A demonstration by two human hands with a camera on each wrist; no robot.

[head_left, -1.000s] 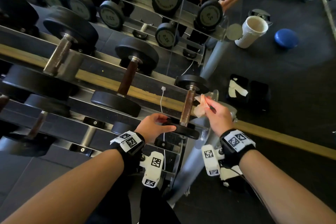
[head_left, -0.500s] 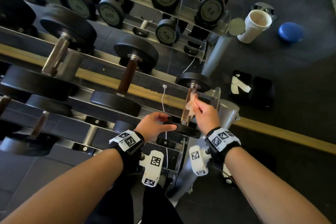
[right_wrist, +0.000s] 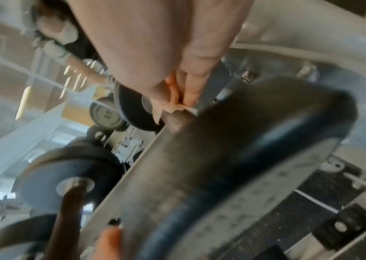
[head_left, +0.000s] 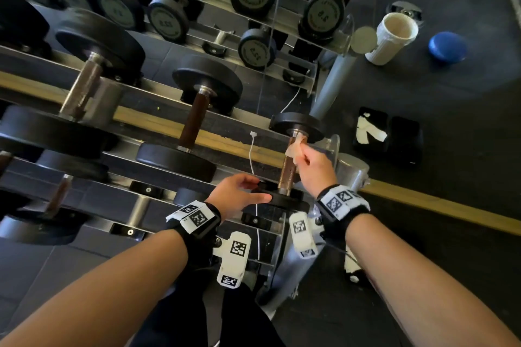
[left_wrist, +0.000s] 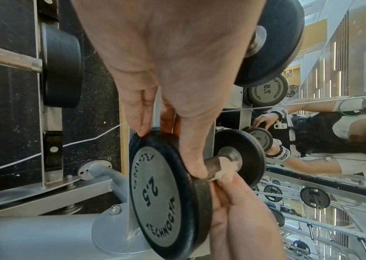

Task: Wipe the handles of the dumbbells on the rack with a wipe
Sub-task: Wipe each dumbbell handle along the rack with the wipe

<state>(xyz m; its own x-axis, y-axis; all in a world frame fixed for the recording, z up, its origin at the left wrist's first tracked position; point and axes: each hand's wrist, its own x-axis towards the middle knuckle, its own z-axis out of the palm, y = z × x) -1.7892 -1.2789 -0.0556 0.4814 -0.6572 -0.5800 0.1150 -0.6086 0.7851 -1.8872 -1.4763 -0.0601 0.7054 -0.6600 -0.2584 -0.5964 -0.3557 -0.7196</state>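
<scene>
Pale wipe (head_left: 296, 146), half hidden in my right hand (head_left: 315, 169), now pinched higher up the handle (head_left: 287, 172); left hand (head_left: 236, 194) grips the near plate (head_left: 284, 200).

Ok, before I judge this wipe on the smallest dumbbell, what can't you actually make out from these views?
- Handle under the wipe: hidden by the wipe and right hand in every view, so contact there is unclear.
- Right wrist view: blurred; the near weight plate fills most of it.
- Left hand: its fingertips are hidden behind the plate rim.
- Far side of the handle: unseen.
</scene>
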